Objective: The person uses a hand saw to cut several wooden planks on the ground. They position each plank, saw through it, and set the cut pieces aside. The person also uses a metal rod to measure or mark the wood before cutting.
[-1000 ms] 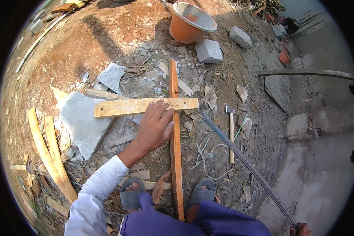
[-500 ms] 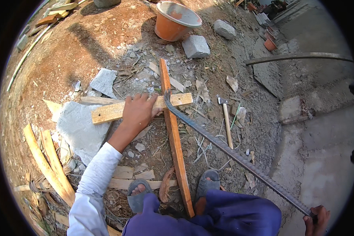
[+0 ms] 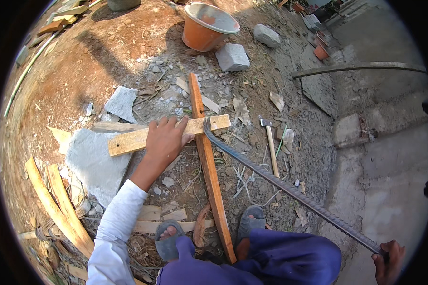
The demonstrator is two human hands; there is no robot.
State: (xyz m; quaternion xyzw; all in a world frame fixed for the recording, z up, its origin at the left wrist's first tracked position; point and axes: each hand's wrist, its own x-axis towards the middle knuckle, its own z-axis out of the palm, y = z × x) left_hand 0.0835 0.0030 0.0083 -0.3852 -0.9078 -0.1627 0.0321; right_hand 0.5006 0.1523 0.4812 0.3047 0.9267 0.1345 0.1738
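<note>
Pale board (image 3: 195,126) across reddish beam (image 3: 208,175); on its top, left hand (image 3: 162,142), fingers slightly spread, firmness of clasp not discernible; at its right part, bent tip of ribbed rod (image 3: 280,183); at rod's lower end, right hand (image 3: 389,262), fingers curled round.

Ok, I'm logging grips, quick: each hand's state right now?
Left hand: laid over the short pale board; grip can't be told.
Right hand: closed around the ribbed steel bar near its end.

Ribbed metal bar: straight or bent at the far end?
Bent. The ribbed metal bar runs nearly straight from the right hand, then hooks upward in view over the short pale board.
</note>
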